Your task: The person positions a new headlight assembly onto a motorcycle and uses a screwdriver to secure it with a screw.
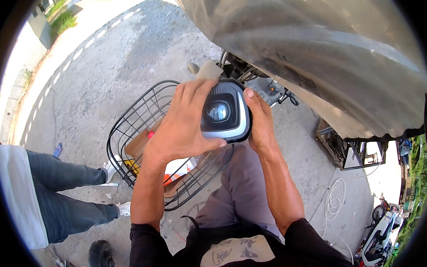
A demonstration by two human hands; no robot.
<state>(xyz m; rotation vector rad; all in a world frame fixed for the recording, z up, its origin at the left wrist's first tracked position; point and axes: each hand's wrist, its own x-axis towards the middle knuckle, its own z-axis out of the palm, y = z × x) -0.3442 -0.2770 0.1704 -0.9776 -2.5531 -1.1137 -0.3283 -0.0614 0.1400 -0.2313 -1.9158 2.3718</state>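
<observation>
A headlight (226, 126) with a black body, a pale rim along its edge and a round glass lens faces up between my hands. My left hand (178, 123) wraps over its left side, with the fingers at its top edge and the thumb along the bottom edge. On the other side, my right hand (261, 120) grips the housing, its thumb at the upper right corner. Just below and to the left of the headlight is a black wire basket (114, 129). Cardboard (136, 144), a yellow box (131, 165) and a white and orange packet (179, 170) lie inside it.
A person (60, 200) in dark jeans stands at the left. A large translucent sheet (314, 50) hangs over the upper right. Below it stands a metal frame (336, 150). A coiled white hose or cable (335, 200) lies on the concrete, and a motorbike (381, 236) is at the lower right.
</observation>
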